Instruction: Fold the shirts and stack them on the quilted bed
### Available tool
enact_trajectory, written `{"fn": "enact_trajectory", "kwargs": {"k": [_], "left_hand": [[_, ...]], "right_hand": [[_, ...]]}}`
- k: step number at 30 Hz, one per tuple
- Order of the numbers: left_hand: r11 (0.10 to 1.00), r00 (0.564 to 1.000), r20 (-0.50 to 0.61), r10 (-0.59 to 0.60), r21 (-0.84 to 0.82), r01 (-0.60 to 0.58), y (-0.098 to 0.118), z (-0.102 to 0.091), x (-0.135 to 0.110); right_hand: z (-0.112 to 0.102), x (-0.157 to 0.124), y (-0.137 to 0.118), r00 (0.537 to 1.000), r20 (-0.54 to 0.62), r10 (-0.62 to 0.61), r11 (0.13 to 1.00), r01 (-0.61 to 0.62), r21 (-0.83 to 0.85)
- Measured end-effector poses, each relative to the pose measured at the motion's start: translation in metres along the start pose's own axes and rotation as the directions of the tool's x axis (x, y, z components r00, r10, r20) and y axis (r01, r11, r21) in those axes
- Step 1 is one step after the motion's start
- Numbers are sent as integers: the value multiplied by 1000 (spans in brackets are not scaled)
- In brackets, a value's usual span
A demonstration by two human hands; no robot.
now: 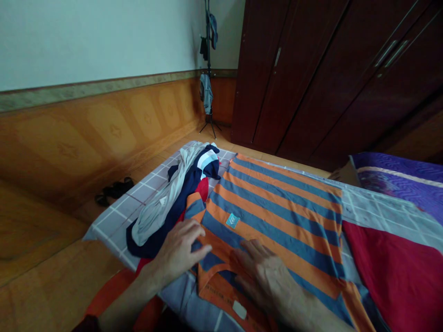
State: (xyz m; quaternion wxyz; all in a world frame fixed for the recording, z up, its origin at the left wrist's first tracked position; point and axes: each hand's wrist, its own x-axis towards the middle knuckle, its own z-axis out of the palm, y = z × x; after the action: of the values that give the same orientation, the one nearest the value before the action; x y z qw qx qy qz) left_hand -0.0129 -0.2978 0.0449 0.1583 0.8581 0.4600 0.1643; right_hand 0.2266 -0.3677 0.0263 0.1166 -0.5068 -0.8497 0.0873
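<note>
An orange and grey-blue striped T-shirt (273, 203) lies spread front up on the bed, its neck opening toward me. A small teal patch (233, 220) sits on its chest. My left hand (183, 244) is at the shirt's left shoulder, beside the short sleeve, with thumb and fingers apart. Flat on the fabric near the collar lies my right hand (263, 272), its fingers stretched out and partly shadowed. A pale label (239, 309) shows inside the neck. I cannot tell whether my left fingertips touch the cloth.
Rumpled grey and navy clothes (173, 198) lie left of the shirt on the checked bedsheet (114, 221). Red cloth (398, 272) spreads at the right, with purple bedding (398, 177) beyond. Dark shoes (114, 191) stand on the floor. A coat stand (208, 69) and dark wardrobe (304, 78) are behind.
</note>
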Motion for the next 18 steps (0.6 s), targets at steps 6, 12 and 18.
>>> {"fn": "enact_trajectory", "kwargs": {"k": [6,12,18], "left_hand": [[985,978,194,75,136,-103,11,35,-31],[992,973,223,66,89,-87,-7,30,-40],[981,985,-113,-134,129,149,-34,6,5]], "right_hand": [[25,5,-21,991,-123,-58,987,38,-157],[26,15,-24,994,-90,-63,996,57,-68],[44,12,-23,994,-87,-64,991,53,-123]]}}
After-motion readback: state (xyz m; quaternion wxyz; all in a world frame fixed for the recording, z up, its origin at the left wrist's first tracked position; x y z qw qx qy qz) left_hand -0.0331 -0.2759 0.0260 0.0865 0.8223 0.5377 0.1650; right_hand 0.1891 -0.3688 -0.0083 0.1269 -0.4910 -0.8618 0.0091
